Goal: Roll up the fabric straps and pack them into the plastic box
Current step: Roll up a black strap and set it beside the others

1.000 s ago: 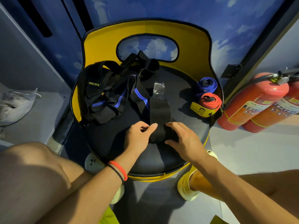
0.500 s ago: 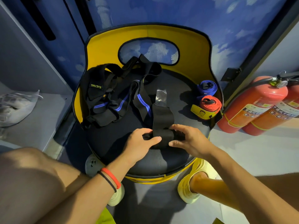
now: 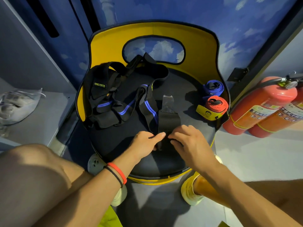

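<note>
A black fabric strap point(image 3: 168, 121) lies along the chair's dark seat point(image 3: 118, 141), its near end partly rolled. My left hand point(image 3: 145, 143) and my right hand point(image 3: 190, 141) both pinch that rolled end between fingers and thumbs. A clear plastic piece point(image 3: 167, 101) sits at the strap's far end. A heap of black straps with blue stripes point(image 3: 114, 102) covers the seat's left half. A rolled blue strap point(image 3: 213, 87) and a rolled red strap point(image 3: 216, 104) with a yellow tag lie at the seat's right edge. No plastic box is visible.
The yellow chair back point(image 3: 200, 51) curves round the seat. Two red fire extinguishers point(image 3: 262, 105) lie on the floor to the right. A grey bag point(image 3: 18, 104) rests on a ledge at the left. My knees and shoes frame the chair's front.
Both hands have drawn closer together over the strap's near end, and the roll has grown a little toward the far end. The other straps have not moved.
</note>
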Available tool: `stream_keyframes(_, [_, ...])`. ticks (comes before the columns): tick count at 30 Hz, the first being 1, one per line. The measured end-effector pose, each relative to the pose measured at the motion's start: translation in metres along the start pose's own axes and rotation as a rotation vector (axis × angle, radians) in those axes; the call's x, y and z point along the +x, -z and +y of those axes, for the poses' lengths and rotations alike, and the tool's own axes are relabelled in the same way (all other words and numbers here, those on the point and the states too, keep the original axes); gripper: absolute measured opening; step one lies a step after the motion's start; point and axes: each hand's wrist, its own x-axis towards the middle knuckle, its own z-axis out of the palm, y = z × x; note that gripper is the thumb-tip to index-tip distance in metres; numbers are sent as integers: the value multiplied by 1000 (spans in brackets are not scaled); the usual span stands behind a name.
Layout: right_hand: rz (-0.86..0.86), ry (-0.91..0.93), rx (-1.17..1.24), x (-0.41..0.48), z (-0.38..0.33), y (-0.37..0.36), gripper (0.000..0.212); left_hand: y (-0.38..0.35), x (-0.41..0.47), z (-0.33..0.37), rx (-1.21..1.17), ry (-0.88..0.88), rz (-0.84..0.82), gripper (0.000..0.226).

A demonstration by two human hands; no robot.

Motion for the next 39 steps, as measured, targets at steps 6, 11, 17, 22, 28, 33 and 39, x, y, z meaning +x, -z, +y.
stream_keyframes(6, [-113,13,-213,-8,-10,-13,74,3,7,3,29,28,-15,55])
stream_keyframes(11, [-88,30,-165,0,-2,-11,72,10,23,8,-60,-6,287,20])
stream_keyframes(17, [-59,10,-114,0,5,-10,70,12,51,9,-122,-95,235,48])
stream_keyframes(22, [-20,10,-42,2,6,-3,68,13,71,13,-122,-119,303,46])
stream_keyframes(28, [-48,28,-10,3,7,-3,66,30,101,22,-33,-148,440,50])
stream_keyframes(33, [-95,24,-27,-2,7,-6,68,79,135,34,84,-152,610,50])
stream_keyframes(39, [-124,44,-19,2,7,-3,69,98,157,46,256,-334,648,47])
